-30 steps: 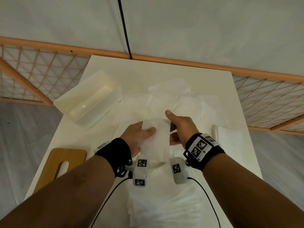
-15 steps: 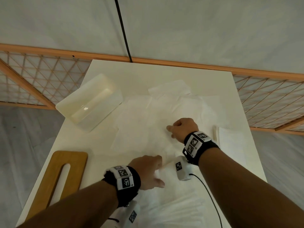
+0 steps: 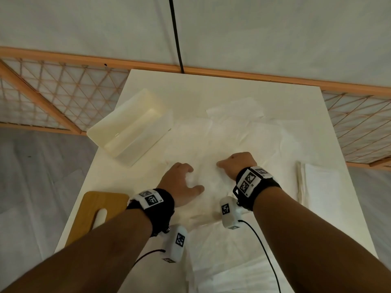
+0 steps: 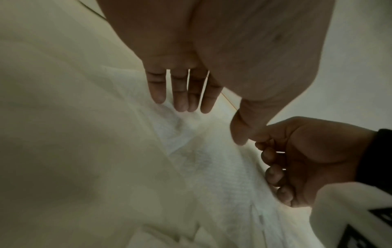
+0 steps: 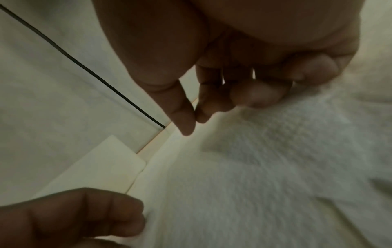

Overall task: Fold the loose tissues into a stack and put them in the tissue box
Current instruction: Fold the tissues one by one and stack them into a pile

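Left hand [image 3: 182, 182]: fingers spread, resting on loose tissues [image 3: 232, 142] to steady them | Right hand [image 3: 237, 163]: I read curled fingers pinching a sheet, possibly only touching | Tissue box [image 3: 129, 125]: open, far-left on table [image 3: 148, 81], ready for the stack.

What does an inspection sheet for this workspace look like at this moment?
Surface: white rectangular table.
Job's things: loose white tissues spread mid-table; open cream plastic tissue box at far left; folded white tissue stack at right edge.
Clutter: slotted wooden board at near left.
Grips: left hand fingers extended over tissues; right hand curled, grasp unclear.
Cables: black cable down wall; thin black wrist-camera leads.
Surroundings: wooden lattice railing, white wall.
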`<state>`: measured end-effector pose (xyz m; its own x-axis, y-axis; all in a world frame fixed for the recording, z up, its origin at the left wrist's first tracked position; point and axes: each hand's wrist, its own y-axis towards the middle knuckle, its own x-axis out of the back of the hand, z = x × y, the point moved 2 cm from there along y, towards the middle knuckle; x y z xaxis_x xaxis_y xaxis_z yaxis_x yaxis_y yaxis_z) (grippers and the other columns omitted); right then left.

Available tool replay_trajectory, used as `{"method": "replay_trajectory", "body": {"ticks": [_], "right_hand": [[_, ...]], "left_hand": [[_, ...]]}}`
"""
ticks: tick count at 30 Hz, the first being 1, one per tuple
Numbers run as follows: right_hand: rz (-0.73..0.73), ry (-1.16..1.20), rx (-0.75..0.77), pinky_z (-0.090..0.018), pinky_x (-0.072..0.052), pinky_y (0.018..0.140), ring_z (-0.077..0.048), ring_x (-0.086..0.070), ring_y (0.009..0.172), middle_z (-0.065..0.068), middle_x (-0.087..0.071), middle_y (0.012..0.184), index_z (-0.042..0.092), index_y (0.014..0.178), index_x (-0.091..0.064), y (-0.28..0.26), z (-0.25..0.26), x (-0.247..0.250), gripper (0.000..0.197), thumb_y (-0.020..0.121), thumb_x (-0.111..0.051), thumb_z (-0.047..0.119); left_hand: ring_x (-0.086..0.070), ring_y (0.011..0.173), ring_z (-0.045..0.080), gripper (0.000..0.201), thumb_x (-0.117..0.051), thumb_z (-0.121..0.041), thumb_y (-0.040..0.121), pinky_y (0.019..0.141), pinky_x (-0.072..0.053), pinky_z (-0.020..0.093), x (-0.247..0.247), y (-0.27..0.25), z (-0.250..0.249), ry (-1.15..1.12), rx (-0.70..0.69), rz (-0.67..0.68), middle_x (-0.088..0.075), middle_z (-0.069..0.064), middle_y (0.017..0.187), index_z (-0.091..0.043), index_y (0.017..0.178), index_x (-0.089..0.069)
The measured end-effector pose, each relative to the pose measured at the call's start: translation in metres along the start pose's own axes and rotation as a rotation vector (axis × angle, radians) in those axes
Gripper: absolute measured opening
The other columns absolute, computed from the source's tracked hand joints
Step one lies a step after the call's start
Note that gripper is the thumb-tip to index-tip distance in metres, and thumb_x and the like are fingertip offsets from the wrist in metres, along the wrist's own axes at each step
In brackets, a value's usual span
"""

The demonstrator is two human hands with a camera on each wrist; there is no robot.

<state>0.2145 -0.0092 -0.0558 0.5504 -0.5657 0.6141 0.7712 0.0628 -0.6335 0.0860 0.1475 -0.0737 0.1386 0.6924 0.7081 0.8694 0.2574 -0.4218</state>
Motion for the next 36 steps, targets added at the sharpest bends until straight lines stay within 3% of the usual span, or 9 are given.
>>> {"method": "replay_trajectory", "body": {"ticks": [5,8,11,17,25,28,31,33,36], "right_hand": [[-0.095,0.036,-0.046,-0.030,-0.052,0.073,-0.025,-0.061,0.078,-0.007,-0.066,0.093,0.003,0.099,-0.063,-0.001,0.001,0.006,0.032,0.086,-0.075,0.029],[-0.111,0.148,-0.097,-0.031,-0.047,0.077,-0.033,-0.064,0.111,-0.014,-0.062,0.129,0.004,0.133,-0.051,-0.005,0.000,0.003,0.068,0.080,-0.084,0.032],[-0.075,0.203,-0.097,-0.032,-0.046,0.080,-0.035,-0.060,0.120,-0.015,-0.057,0.137,0.005,0.141,-0.042,-0.006,0.001,-0.005,0.083,0.076,-0.088,0.029],[-0.115,0.158,0.005,-0.030,-0.045,0.077,-0.027,-0.060,0.107,-0.008,-0.057,0.129,0.011,0.136,-0.043,-0.015,0.004,-0.004,0.080,0.075,-0.089,0.036],[-0.153,0.108,0.097,-0.026,-0.046,0.062,-0.021,-0.058,0.089,-0.001,-0.056,0.108,0.015,0.119,-0.048,-0.024,0.005,0.000,0.059,0.078,-0.086,0.033],[0.005,0.370,0.202,-0.044,-0.062,0.076,-0.026,-0.075,0.076,-0.010,-0.073,0.097,0.016,0.113,-0.046,-0.029,0.014,-0.011,0.053,0.080,-0.085,0.031],[0.266,0.711,0.204,-0.044,-0.058,0.073,-0.034,-0.077,0.082,-0.018,-0.073,0.106,0.016,0.115,-0.045,-0.038,0.030,-0.019,0.044,0.088,-0.078,0.027],[0.273,0.723,0.225,-0.041,-0.055,0.070,-0.036,-0.077,0.085,-0.020,-0.072,0.110,0.018,0.105,-0.044,-0.038,0.034,-0.019,0.034,0.089,-0.074,0.025],[0.109,0.595,0.221,-0.043,-0.058,0.072,-0.030,-0.077,0.082,-0.018,-0.072,0.104,0.019,0.096,-0.043,-0.030,0.023,-0.015,0.028,0.090,-0.070,0.015]], "left_hand": [[-0.052,0.124,0.019,0.071,-0.080,-0.049,0.080,0.101,-0.046,0.034,-0.005,0.006,-0.007,-0.009,-0.004,0.024,-0.046,-0.004,0.135,-0.019,0.138,-0.050],[-0.045,0.129,0.019,0.080,-0.081,-0.048,0.078,0.106,-0.041,0.031,-0.009,0.007,-0.003,0.053,-0.038,0.062,-0.041,-0.004,0.140,-0.017,0.144,-0.048],[-0.045,0.128,0.017,0.078,-0.082,-0.044,0.078,0.105,-0.041,0.029,-0.008,0.007,0.001,0.010,-0.042,0.065,-0.040,-0.006,0.139,-0.017,0.143,-0.050],[-0.051,0.123,0.016,0.065,-0.084,-0.045,0.076,0.103,-0.046,0.034,-0.007,0.006,0.002,-0.108,0.014,0.046,-0.043,-0.010,0.130,-0.023,0.132,-0.058],[-0.052,0.120,0.015,0.063,-0.081,-0.050,0.077,0.093,-0.041,0.025,-0.009,0.005,-0.011,-0.133,0.018,0.015,-0.046,-0.010,0.128,-0.024,0.129,-0.058],[-0.056,0.112,0.011,0.075,-0.080,-0.058,0.075,0.084,-0.044,0.024,-0.010,0.002,-0.023,-0.218,0.024,0.039,-0.051,-0.013,0.127,-0.024,0.134,-0.050],[-0.065,0.091,0.008,0.076,-0.078,-0.066,0.063,0.066,-0.049,0.024,-0.006,0.007,-0.024,-0.406,0.109,-0.016,-0.065,-0.011,0.114,-0.028,0.123,-0.052],[-0.067,0.086,0.015,0.062,-0.079,-0.055,0.065,0.062,-0.051,0.027,0.002,0.014,-0.014,-0.405,0.203,-0.115,-0.070,-0.003,0.105,-0.023,0.112,-0.056],[-0.065,0.097,0.027,0.040,-0.080,-0.030,0.079,0.078,-0.055,0.034,0.018,0.019,0.007,-0.330,0.340,-0.205,-0.067,0.004,0.111,-0.019,0.108,-0.055]]}}
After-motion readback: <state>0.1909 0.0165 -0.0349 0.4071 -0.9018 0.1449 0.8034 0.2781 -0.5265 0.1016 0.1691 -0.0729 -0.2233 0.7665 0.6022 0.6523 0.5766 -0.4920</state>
